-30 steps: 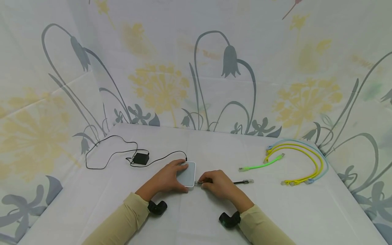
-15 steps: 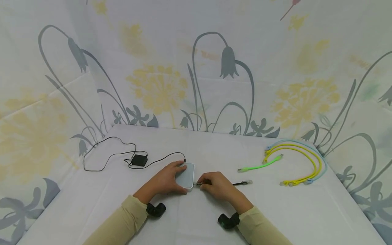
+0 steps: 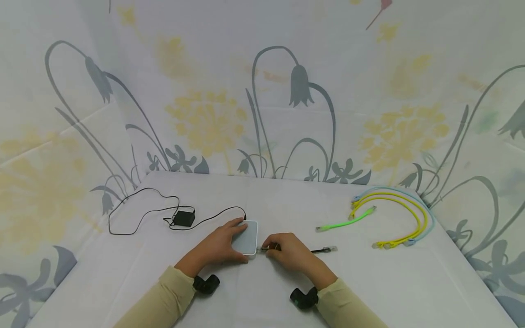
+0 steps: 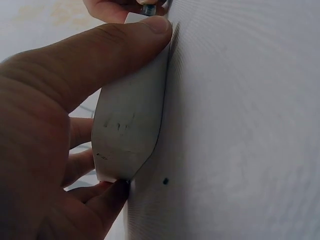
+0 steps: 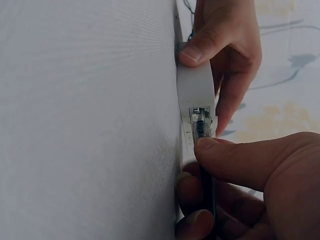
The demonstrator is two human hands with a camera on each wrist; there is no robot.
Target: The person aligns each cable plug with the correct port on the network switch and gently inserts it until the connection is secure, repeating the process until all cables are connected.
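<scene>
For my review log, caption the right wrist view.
Right hand pinches a black cable, its clear plug at the white box that the left hand grips.

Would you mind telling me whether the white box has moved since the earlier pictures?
No. In the head view, the white box keeps its place relative to the black adapter; the whole picture has merely shifted slightly.

Left forearm (image 3: 161, 298) and right forearm (image 3: 346, 304) are extended forward and angled inward. Left hand (image 3: 217, 246): thumb and fingers are held apart in a curved grip. Right hand (image 3: 290, 251): thumb is pressed toward curled fingers in a pinch.
</scene>
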